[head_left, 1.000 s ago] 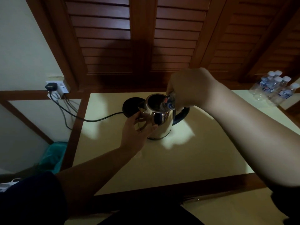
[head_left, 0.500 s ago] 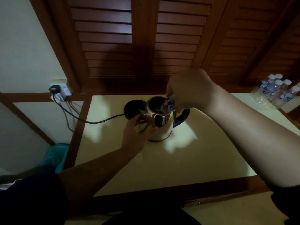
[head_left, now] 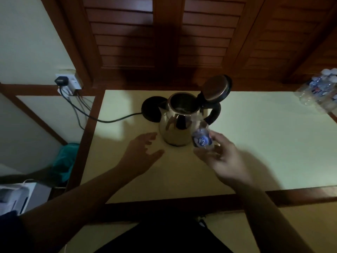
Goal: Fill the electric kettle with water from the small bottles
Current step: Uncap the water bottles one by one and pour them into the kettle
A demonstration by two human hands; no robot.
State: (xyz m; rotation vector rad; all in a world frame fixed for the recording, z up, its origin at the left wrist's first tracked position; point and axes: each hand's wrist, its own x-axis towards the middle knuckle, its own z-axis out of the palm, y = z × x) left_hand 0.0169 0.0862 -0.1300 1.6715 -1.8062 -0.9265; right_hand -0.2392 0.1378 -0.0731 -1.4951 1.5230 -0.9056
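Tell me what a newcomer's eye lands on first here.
The shiny steel kettle stands mid-table with its lid flipped up, just off its black base. In front of it, the right hand holds a small bottle, while the left hand hovers open. More bottles cluster at the table's far right.

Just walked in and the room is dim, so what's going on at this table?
A person is filling a steel kettle from small water bottles. Its lid stands flipped open. The right hand holds a small bottle beside the kettle; the left hand hovers open, touching nothing. More bottles wait at the table's far right.
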